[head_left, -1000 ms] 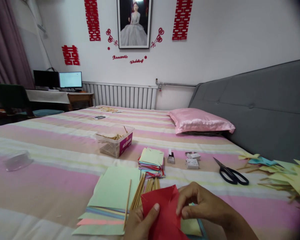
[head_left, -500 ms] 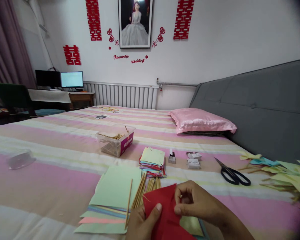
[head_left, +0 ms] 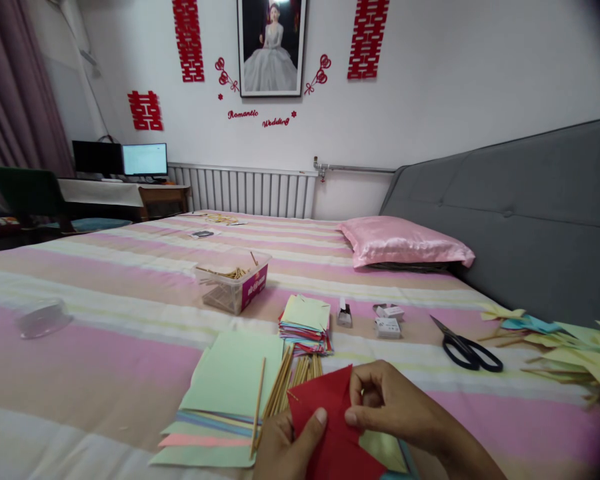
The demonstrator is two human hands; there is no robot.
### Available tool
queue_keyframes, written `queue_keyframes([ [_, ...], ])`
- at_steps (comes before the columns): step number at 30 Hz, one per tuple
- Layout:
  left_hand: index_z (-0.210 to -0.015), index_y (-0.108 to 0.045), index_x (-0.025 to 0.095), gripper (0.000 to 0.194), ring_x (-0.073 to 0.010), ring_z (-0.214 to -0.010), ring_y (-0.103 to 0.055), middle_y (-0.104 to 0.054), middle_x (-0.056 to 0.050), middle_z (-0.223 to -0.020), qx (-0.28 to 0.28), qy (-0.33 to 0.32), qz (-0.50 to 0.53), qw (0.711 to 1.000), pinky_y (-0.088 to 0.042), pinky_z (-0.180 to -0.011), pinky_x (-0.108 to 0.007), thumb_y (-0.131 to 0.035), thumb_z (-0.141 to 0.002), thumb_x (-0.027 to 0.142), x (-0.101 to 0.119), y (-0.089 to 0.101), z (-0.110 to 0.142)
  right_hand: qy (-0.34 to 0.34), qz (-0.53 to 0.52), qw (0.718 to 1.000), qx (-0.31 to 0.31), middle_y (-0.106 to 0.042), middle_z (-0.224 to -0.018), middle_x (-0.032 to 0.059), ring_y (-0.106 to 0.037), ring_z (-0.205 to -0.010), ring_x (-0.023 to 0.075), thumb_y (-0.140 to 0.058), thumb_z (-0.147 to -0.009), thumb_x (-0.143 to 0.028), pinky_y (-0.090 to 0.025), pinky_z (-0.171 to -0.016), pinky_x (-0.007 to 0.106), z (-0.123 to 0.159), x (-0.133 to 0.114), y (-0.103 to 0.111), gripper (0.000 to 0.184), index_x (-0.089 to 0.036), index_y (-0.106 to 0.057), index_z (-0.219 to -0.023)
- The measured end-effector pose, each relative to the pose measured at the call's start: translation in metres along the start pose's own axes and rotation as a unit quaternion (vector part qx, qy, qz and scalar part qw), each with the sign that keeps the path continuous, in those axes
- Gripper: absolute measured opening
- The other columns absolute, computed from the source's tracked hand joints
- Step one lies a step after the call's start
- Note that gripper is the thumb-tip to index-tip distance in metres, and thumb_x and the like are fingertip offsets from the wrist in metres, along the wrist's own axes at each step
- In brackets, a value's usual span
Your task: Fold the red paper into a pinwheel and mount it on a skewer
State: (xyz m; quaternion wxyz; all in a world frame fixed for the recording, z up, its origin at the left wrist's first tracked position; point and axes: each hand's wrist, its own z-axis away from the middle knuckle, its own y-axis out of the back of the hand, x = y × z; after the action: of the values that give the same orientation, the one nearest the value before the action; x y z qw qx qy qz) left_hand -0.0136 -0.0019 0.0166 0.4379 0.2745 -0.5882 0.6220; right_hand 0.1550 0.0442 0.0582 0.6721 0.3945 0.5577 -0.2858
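A red sheet of paper [head_left: 325,393] is held up between both hands, near the bottom of the view. My left hand [head_left: 293,440] pinches its left side, thumb lying across the front. The fingers of my right hand [head_left: 383,403] are closed on the paper's right edge; whether anything else is in them is hidden. Wooden sticks [head_left: 280,383] lie in a bundle just behind the paper. To the left is a fanned stack of pale green and coloured paper sheets [head_left: 230,373], with a single stick on it. Beneath my right hand, yellowish paper [head_left: 383,450] shows in part.
A stack of small coloured squares [head_left: 306,317] lies beyond the sticks, with small boxes [head_left: 387,327] beside it. A clear plastic tub [head_left: 233,287] holds sticks. Black-handled scissors [head_left: 465,347] and paper pinwheels [head_left: 575,347] lie at right, a clear lid [head_left: 43,319] at left.
Both hands stay on the red paper and have shifted only slightly. The paper's top corner sits a little higher. Everything else on the bed is unchanged.
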Motion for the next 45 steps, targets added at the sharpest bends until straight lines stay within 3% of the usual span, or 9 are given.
queue_keyframes([
  [15, -0.08, -0.072, 0.009, 0.04, -0.0257, -0.075, -0.064, -0.073, -0.017, -0.082, 0.015, -0.036, -0.081, 0.996, -0.048, -0.067, -0.032, -0.073, -0.06, 0.044, -0.01, 0.008, -0.005, -0.004, 0.054, 0.998, 0.03, -0.062, -0.05, -0.0012, -0.056, -0.047, 0.0115, -0.065, -0.062, -0.013, -0.035, -0.044, 0.018, 0.001, -0.008, -0.004, 0.01, -0.016, -0.056, -0.058],
  [19, -0.081, -0.072, 0.009, 0.041, -0.0266, -0.07, -0.066, -0.074, -0.017, -0.076, 0.062, -0.033, -0.045, 0.997, -0.049, -0.065, -0.034, -0.076, -0.056, 0.042, -0.014, 0.01, -0.006, 0.016, 0.045, 0.997, 0.055, -0.058, -0.059, -0.0037, -0.053, -0.047, 0.0078, -0.064, -0.062, -0.009, -0.034, -0.044, 0.017, -0.001, -0.011, -0.007, 0.011, -0.016, -0.056, -0.065],
  [22, -0.08, -0.071, 0.009, 0.036, -0.027, -0.066, -0.067, -0.074, -0.014, -0.07, 0.098, -0.026, 0.036, 0.994, -0.05, -0.066, -0.037, -0.078, -0.055, 0.035, -0.009, 0.007, -0.005, 0.035, -0.014, 0.998, 0.054, -0.059, -0.076, -0.004, -0.057, -0.055, 0.0085, -0.066, -0.063, -0.009, -0.039, -0.05, 0.019, -0.001, -0.011, -0.011, 0.038, -0.022, -0.055, -0.096],
  [26, -0.077, -0.07, 0.012, 0.024, -0.0263, -0.073, -0.069, -0.075, -0.011, -0.071, 0.111, -0.025, 0.11, 0.987, -0.049, -0.076, -0.038, -0.077, -0.059, 0.026, 0.0, 0.0, -0.001, 0.045, -0.053, 0.996, 0.06, -0.057, -0.08, -0.0051, -0.06, -0.06, 0.0098, -0.064, -0.067, -0.01, -0.043, -0.056, 0.022, -0.003, -0.009, -0.021, 0.076, -0.034, -0.028, -0.13],
  [31, -0.077, -0.071, 0.012, 0.028, -0.0291, -0.078, -0.069, -0.075, -0.012, -0.074, 0.118, -0.028, 0.15, 0.981, -0.049, -0.079, -0.04, -0.08, -0.054, 0.024, -0.004, -0.003, -0.003, 0.042, -0.065, 0.993, 0.087, -0.052, -0.068, -0.0079, -0.05, -0.051, 0.0064, -0.062, -0.071, -0.013, -0.038, -0.051, 0.02, -0.007, -0.011, -0.028, 0.068, -0.026, -0.03, -0.13],
  [37, -0.076, -0.071, 0.008, 0.036, -0.0346, -0.078, -0.068, -0.074, -0.017, -0.076, 0.166, -0.057, 0.096, 0.98, -0.051, -0.074, -0.044, -0.083, -0.047, 0.027, -0.016, 0.003, -0.008, 0.038, -0.064, 0.992, 0.098, -0.054, -0.065, -0.008, -0.049, -0.048, 0.007, -0.064, -0.068, -0.015, -0.037, -0.049, 0.02, -0.007, -0.013, -0.029, 0.066, -0.023, -0.034, -0.126],
  [41, -0.083, -0.071, 0.009, 0.042, -0.0336, -0.079, -0.068, -0.074, -0.016, -0.076, 0.191, -0.052, 0.11, 0.974, -0.051, -0.075, -0.044, -0.081, -0.047, 0.029, -0.013, 0.008, -0.009, 0.085, -0.042, 0.99, 0.106, -0.06, -0.08, -0.0011, -0.058, -0.072, 0.0145, -0.064, -0.071, -0.017, -0.043, -0.064, 0.027, -0.01, -0.01, -0.026, 0.06, -0.023, -0.036, -0.125],
  [43, -0.08, -0.071, 0.008, 0.037, -0.0328, -0.076, -0.068, -0.074, -0.015, -0.073, 0.202, -0.039, 0.108, 0.973, -0.052, -0.074, -0.043, -0.08, -0.051, 0.029, -0.008, 0.01, -0.007, 0.116, 0.004, 0.982, 0.152, -0.06, -0.091, 0.0021, -0.057, -0.088, 0.0181, -0.065, -0.071, -0.018, -0.043, -0.074, 0.03, -0.011, -0.008, -0.023, 0.057, -0.024, -0.041, -0.122],
  [45, -0.076, -0.071, 0.008, 0.03, -0.0316, -0.076, -0.068, -0.074, -0.014, -0.073, 0.211, -0.03, 0.11, 0.971, -0.052, -0.073, -0.041, -0.078, -0.054, 0.028, -0.001, 0.01, -0.004, 0.141, 0.049, 0.969, 0.198, -0.058, -0.09, 0.001, -0.056, -0.087, 0.0174, -0.063, -0.073, -0.018, -0.042, -0.077, 0.031, -0.01, -0.007, -0.02, 0.045, -0.025, -0.048, -0.115],
])
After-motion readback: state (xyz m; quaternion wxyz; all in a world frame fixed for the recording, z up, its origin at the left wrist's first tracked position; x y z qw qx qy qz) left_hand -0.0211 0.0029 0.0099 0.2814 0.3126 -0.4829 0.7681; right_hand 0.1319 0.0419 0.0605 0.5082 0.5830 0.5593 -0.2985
